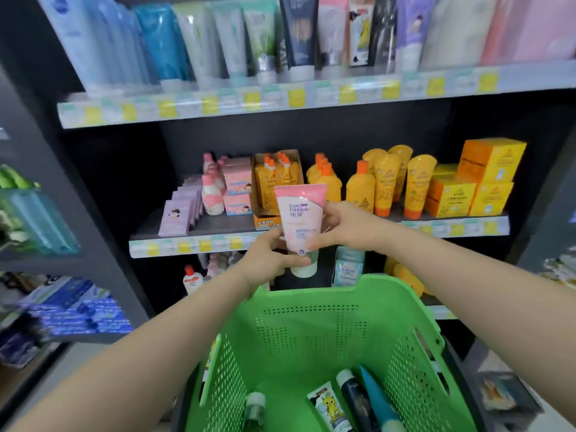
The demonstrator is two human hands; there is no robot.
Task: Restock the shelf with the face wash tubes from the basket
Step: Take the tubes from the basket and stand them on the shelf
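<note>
Mid-restock: both the left hand (270, 260) and right hand (338, 224) grasp a pink-and-white plastic face wash tube (300, 222), upright at frame centre above the green perforated plastic basket (314, 332). Next, probably, lifting it to the tube-lined upper shelf (280, 96).

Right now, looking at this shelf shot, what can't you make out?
Head view:
pink tube: the small print below the brand name is too small, and partly covered by the left hand and right hand gripping it.
loose tubes in the green basket: cut off by the bottom edge, so no count.
top-shelf tubes: blurred, tops cut off by the upper edge.
price tags: blurred, unreadable.
</note>
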